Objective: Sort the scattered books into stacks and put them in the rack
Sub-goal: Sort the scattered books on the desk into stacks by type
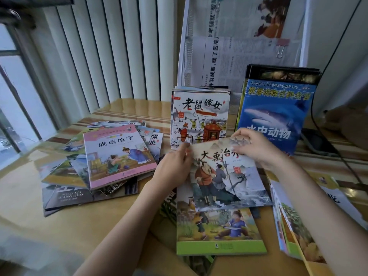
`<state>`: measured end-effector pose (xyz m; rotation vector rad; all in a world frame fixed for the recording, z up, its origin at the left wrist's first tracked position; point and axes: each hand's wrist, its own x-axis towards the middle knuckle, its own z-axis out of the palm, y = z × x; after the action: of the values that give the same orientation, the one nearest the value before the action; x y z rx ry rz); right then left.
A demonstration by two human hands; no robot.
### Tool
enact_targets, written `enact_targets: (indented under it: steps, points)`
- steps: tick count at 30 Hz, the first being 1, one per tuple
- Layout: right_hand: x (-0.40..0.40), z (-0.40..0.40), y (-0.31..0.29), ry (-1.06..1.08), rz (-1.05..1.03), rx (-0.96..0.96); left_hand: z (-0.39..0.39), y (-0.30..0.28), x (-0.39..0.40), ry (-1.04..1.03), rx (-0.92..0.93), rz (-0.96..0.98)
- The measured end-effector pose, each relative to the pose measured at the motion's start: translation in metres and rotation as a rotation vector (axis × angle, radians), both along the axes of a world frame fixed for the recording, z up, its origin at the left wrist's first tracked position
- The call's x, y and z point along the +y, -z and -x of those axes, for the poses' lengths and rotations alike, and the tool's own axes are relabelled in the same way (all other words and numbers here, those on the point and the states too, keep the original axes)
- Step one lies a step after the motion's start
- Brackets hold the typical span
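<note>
Two hands on one thin picture book (225, 174) — left hand (173, 166) pinching its upper-left edge, right hand (256, 146) gripping the top-right corner; long axis points toward the upright stack (200, 114) just beyond — both equally near.

- Thin picture book (225, 176): two figures by waves on the cover, tilted, top edge raised.
- Green-bordered book (219, 234): flat beneath it.
- Pink-bordered book (117, 156): tops a scattered pile, left.
- Two stacks stand upright against the white mesh rack (184, 56): red-titled book (199, 116), blue shark book (274, 110).
</note>
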<state>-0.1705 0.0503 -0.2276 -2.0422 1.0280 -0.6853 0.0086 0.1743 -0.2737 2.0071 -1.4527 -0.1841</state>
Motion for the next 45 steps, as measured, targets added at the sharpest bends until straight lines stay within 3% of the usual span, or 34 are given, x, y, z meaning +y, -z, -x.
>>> enact_targets:
  steps: [3, 6, 11, 15, 18, 21, 29, 40, 45]
  points:
    - [-0.004, -0.012, -0.016, 0.067, 0.181, -0.328, -0.003, -0.011, -0.004, -0.062, 0.324, 0.227]
    - [-0.014, -0.033, -0.024, 0.125, 0.413, -0.507, -0.007, -0.010, -0.019, -0.071, 0.348, 0.242]
    - [-0.038, -0.065, 0.002, 0.107, 0.435, -0.296, -0.017, 0.005, -0.042, -0.069, 0.275, 0.143]
    - [-0.029, -0.067, 0.028, 0.116, 0.673, 0.023, -0.010, 0.011, -0.044, 0.021, 0.089, -0.049]
    - [-0.024, -0.070, 0.034, 0.177, 0.741, 0.167, -0.006, 0.010, -0.039, -0.173, 0.028, 0.094]
    - [-0.027, -0.074, 0.041, 0.257, 0.831, 0.242, -0.008, 0.011, -0.037, -0.227, -0.114, -0.001]
    - [-0.032, -0.083, 0.053, -0.046, 0.904, 0.469, -0.010, 0.014, -0.040, -0.089, -0.321, -0.064]
    - [-0.036, -0.080, 0.057, -0.033, 0.874, 0.491, -0.012, 0.015, -0.037, -0.043, -0.325, -0.038]
    - [-0.018, -0.074, 0.038, -0.022, 0.679, 0.305, -0.005, 0.010, -0.036, -0.030, -0.352, -0.021]
